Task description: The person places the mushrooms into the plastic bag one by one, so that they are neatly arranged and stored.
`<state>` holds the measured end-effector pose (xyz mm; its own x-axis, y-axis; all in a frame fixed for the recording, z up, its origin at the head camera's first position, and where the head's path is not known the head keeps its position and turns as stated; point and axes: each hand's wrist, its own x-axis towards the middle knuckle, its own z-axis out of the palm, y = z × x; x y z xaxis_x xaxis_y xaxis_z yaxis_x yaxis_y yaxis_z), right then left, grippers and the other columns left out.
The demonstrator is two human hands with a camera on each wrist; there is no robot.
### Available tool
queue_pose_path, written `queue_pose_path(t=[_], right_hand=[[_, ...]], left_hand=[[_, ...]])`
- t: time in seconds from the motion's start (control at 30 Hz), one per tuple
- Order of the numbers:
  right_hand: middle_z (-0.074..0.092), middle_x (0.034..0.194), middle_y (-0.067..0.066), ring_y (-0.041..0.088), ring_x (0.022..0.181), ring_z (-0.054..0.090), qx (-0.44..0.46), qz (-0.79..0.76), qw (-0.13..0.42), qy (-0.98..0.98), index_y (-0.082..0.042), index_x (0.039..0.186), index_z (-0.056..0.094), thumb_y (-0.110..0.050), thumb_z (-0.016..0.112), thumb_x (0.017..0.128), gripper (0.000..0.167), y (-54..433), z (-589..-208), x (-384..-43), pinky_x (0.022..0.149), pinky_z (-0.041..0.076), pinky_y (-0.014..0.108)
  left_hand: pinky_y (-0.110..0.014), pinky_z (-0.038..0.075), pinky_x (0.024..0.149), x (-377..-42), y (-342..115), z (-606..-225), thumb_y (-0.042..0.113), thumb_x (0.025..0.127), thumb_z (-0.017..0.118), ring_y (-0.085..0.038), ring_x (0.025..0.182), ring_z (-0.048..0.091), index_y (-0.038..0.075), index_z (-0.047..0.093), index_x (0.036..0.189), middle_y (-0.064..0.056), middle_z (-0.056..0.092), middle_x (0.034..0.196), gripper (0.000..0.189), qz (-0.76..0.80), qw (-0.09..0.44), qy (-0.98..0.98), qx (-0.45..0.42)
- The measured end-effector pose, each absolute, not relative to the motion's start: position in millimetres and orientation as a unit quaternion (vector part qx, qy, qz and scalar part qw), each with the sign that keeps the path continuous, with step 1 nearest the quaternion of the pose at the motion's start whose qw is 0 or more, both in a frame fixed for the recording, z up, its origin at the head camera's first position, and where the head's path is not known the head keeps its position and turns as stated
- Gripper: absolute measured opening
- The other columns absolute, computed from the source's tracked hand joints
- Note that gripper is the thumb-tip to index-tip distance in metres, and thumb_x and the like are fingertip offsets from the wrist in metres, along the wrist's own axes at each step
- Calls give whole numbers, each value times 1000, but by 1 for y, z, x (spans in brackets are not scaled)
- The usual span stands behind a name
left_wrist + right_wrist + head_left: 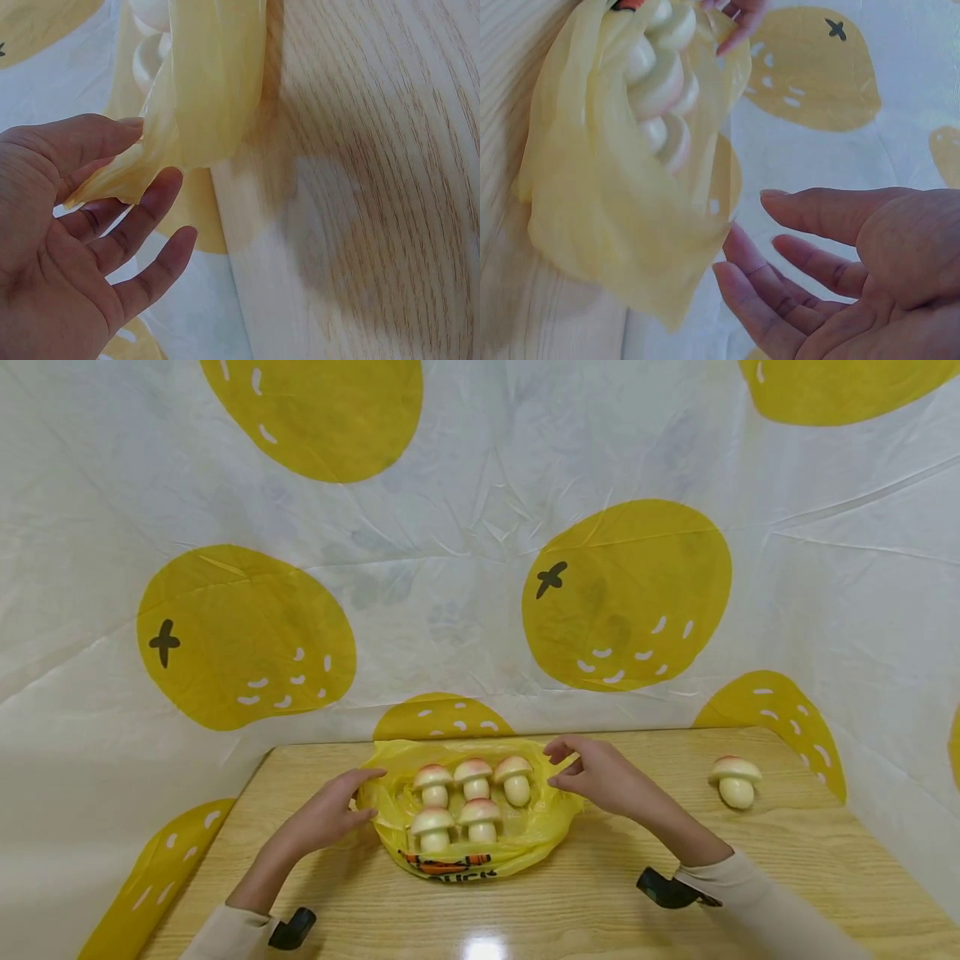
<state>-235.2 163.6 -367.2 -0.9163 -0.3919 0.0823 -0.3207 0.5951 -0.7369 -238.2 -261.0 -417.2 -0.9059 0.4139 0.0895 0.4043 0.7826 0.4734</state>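
Observation:
A yellow plastic bag [543, 827] with dark and orange print lies on the table, its edges gathered up around several glossy cream toy mushrooms [472, 774] with pinkish caps. They stand in two rows. My left hand [330, 814] is at the bag's left edge, thumb and fingers spread apart with a loose flap of plastic between them. At the opposite edge is my right hand [600, 777], fingers loosely bent. In the right wrist view the fingertips [731, 277] come right up to the bag's rim, and the thumb stands well away from them.
One more toy mushroom [735, 781] lies on the wooden table [780, 860] at the right, beyond the right hand. Behind the table hangs a white cloth [450, 635] printed with yellow fruit, which also runs along both sides.

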Motion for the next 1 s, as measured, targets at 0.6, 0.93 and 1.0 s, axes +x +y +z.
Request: queue_pose_path(t=[0.6,0.93,1.0], right_hand=[[67,112,12,23,92,67,-211,-390,16,896,-4,131,61,-14,71,96,38,230,-370,-248,74,57,31],[67,113,17,25,93,68,-198,-391,26,898,2,136,56,-15,70,97,45,257,-372,-249,75,58,30],[67,114,19,26,93,68,-194,-385,25,902,2,137,55,-16,70,97,46,262,-372,-250,75,58,30]], left_hand=[[-51,54,90,-239,-260,-415,9,94,73,-31,112,61,0,49,148,-22,54,143,59,258,10,943,210],[-50,54,89,-237,-260,-414,10,94,73,-28,109,61,1,50,147,-21,55,142,59,262,8,942,208],[-49,54,87,-237,-261,-414,11,94,73,-27,108,61,1,50,147,-21,56,141,58,260,7,942,212]])
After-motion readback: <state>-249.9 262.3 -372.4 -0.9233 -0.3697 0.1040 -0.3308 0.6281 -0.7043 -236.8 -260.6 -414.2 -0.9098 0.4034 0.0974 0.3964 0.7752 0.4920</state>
